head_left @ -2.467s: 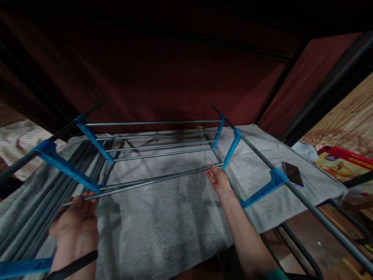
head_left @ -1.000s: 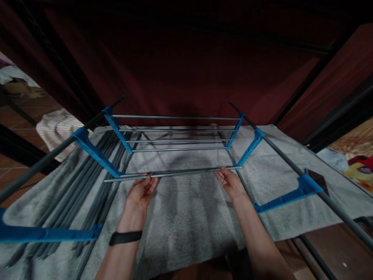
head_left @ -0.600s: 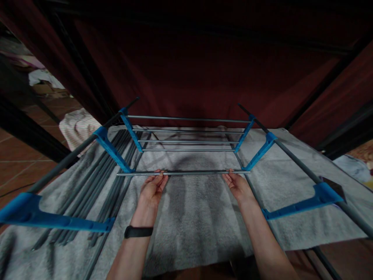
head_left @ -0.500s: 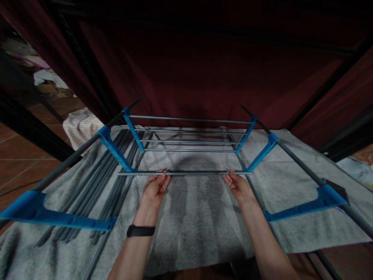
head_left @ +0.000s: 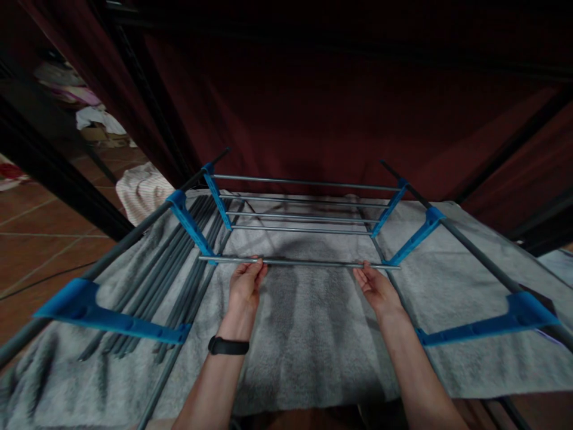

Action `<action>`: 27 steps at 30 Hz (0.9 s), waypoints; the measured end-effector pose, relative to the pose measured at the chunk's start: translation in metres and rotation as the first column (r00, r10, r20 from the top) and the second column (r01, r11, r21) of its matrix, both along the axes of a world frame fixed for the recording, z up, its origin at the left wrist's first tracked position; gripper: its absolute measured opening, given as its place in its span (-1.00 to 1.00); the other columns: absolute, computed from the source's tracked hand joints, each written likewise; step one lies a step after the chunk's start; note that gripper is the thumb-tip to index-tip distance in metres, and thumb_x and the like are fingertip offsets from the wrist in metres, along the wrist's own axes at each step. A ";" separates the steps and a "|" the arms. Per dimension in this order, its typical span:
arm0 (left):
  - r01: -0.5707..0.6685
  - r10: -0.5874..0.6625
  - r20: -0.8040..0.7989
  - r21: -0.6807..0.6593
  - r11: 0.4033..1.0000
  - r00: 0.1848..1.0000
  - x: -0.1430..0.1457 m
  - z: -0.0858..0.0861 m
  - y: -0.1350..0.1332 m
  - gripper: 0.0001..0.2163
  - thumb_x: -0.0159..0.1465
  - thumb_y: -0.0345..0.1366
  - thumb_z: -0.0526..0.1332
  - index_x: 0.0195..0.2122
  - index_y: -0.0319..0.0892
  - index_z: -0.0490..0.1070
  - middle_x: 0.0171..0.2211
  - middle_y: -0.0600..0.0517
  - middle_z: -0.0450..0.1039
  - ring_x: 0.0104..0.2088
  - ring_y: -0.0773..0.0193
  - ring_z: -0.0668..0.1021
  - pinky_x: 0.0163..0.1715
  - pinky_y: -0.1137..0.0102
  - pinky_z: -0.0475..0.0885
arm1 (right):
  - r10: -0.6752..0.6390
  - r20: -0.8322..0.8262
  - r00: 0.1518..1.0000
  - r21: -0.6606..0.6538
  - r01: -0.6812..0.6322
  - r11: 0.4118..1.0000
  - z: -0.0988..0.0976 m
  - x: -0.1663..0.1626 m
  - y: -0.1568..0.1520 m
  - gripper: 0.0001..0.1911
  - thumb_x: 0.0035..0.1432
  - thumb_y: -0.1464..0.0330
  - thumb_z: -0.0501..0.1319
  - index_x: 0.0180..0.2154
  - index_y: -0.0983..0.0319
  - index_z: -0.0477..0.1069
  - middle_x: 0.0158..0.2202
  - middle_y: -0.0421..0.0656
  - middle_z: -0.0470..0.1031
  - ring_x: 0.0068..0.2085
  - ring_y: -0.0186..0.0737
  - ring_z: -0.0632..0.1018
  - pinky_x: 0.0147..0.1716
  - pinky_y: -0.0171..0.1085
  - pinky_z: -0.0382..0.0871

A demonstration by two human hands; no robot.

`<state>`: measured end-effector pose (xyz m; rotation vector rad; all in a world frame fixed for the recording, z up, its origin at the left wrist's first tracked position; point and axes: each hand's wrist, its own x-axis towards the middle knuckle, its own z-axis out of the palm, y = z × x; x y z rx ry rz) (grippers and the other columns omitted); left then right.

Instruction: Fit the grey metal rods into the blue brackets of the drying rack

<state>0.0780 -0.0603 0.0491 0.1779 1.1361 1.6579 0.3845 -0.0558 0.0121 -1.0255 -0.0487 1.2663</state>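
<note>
A thin grey metal rod (head_left: 308, 263) runs crosswise in front of me, between two blue plastic brackets. My left hand (head_left: 245, 280) pinches it left of its middle, thumb and fingertips closed on it. Toward its other end, my right hand (head_left: 375, 286) holds the rod with bent fingers. The rod's left end reaches past the middle left bracket (head_left: 192, 227); its right end reaches past the middle right bracket (head_left: 416, 236). Whether it sits in either bracket I cannot tell. Farther back, several crosswise rods (head_left: 299, 229) span the rear pair of blue brackets (head_left: 218, 197).
Several loose grey rods (head_left: 156, 280) lie on the grey towel (head_left: 313, 346) at left. Long side tubes (head_left: 134, 233) carry the brackets, with a nearer left bracket (head_left: 111, 316) and right bracket (head_left: 487, 325). Dark red fabric (head_left: 313, 107) hangs behind; a striped cloth (head_left: 145, 191) lies left.
The whole view has shifted, so the frame appears farther right. The rod's left end has risen slightly, tilting it a little. Both hands keep their hold on it.
</note>
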 end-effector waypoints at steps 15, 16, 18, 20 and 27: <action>-0.209 0.209 0.005 0.040 0.977 0.978 -0.038 0.010 0.011 -0.82 0.28 -0.56 0.17 -0.47 -0.25 0.36 -0.46 0.07 0.50 -0.43 0.41 0.58 -0.34 0.48 0.52 | -0.043 0.008 0.999 -0.048 0.044 0.998 0.002 0.009 0.002 -0.80 0.25 0.56 0.15 -0.39 0.24 0.43 -0.55 -0.27 0.50 -0.52 -0.43 0.56 -0.36 -0.41 0.62; -0.218 0.218 0.002 0.049 0.975 0.976 -0.041 0.010 0.013 -0.82 0.28 -0.56 0.17 -0.46 -0.25 0.36 -0.46 0.07 0.50 -0.42 0.41 0.59 -0.33 0.48 0.53 | -0.037 -0.002 0.999 -0.049 0.037 0.998 0.003 0.009 0.002 -0.79 0.27 0.56 0.13 -0.39 0.24 0.43 -0.54 -0.26 0.51 -0.52 -0.43 0.57 -0.36 -0.40 0.62; -0.226 0.226 0.006 0.065 0.972 0.974 -0.047 0.010 0.015 -0.83 0.27 -0.57 0.16 -0.44 -0.26 0.36 -0.46 0.07 0.50 -0.41 0.40 0.59 -0.32 0.46 0.54 | -0.025 -0.014 1.000 -0.050 0.024 0.998 0.006 0.009 0.001 -0.78 0.27 0.56 0.12 -0.39 0.25 0.44 -0.53 -0.25 0.52 -0.51 -0.42 0.57 -0.36 -0.40 0.62; -0.229 0.229 0.012 0.072 0.971 0.973 -0.051 0.010 0.016 -0.83 0.25 -0.60 0.16 -0.44 -0.26 0.36 -0.46 0.08 0.50 -0.41 0.40 0.59 -0.32 0.47 0.53 | -0.012 -0.018 1.000 -0.049 0.011 0.999 0.007 0.009 0.001 -0.78 0.27 0.56 0.12 -0.38 0.24 0.44 -0.51 -0.24 0.54 -0.49 -0.41 0.59 -0.35 -0.39 0.63; -0.261 0.261 0.001 0.047 0.964 0.965 -0.058 0.008 0.018 -0.82 0.18 -0.61 0.23 -0.48 -0.24 0.31 -0.51 0.13 0.45 -0.47 0.44 0.54 -0.42 0.53 0.48 | 0.007 -0.011 1.000 -0.022 -0.007 1.000 0.006 0.012 0.002 -0.77 0.27 0.57 0.10 -0.38 0.26 0.45 -0.43 -0.19 0.58 -0.39 -0.37 0.63 -0.28 -0.36 0.63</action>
